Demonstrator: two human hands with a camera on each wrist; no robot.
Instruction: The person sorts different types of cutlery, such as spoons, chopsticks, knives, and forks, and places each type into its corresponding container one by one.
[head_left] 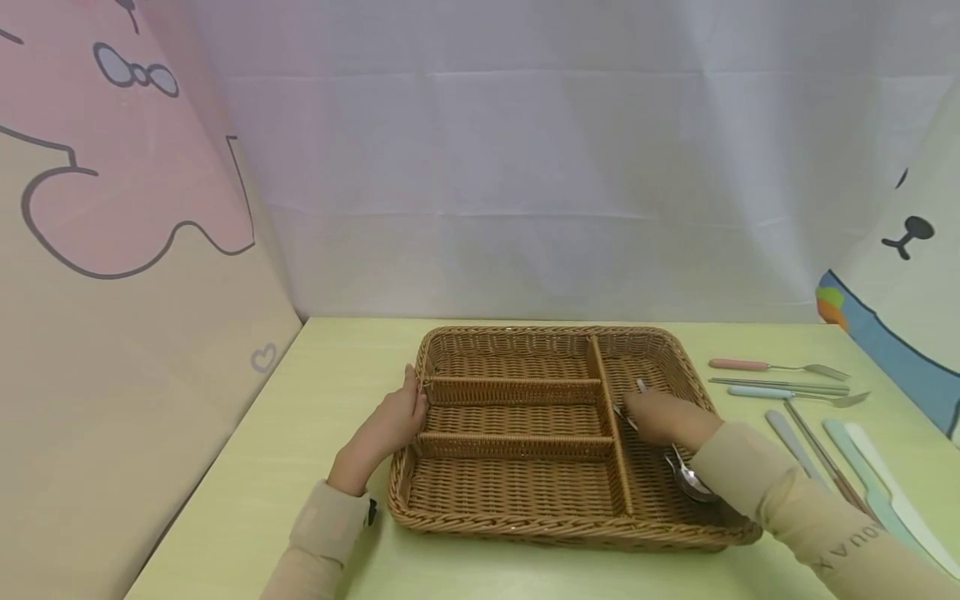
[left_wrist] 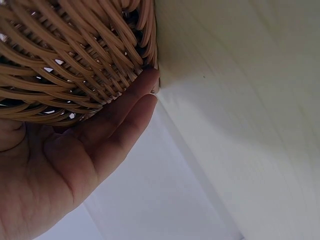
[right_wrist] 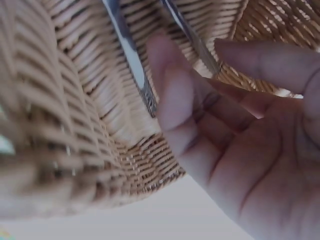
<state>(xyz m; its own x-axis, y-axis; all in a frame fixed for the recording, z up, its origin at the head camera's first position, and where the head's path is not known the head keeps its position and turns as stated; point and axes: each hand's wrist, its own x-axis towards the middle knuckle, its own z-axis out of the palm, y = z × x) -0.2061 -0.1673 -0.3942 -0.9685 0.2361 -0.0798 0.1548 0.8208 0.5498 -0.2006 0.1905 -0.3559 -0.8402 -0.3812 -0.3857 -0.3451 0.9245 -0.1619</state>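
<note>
A brown wicker basket [head_left: 517,487], split into compartments, lies on the table in the head view. My left hand [head_left: 392,417] holds its left side at the rim; in the left wrist view, fingers lie along the outer wicker wall, and the thumb is hidden. My right hand [head_left: 660,417] is down inside the long right compartment. Metal spoons [head_left: 697,493] rest there under the right forearm, partly covered. In the right wrist view, metal handles [right_wrist: 131,57] lie beside and behind the fingers, while the thumb and index finger stand apart with nothing visible between them.
Right of the basket lie a pink-handled fork [head_left: 738,364], a blue-handled fork [head_left: 761,392], chopsticks [head_left: 780,387], a grey-handled utensil [head_left: 795,442], and green [head_left: 862,462] and white [head_left: 892,487] knife-like utensils. Fabric walls [head_left: 480,167] surround the light green table [head_left: 322,375].
</note>
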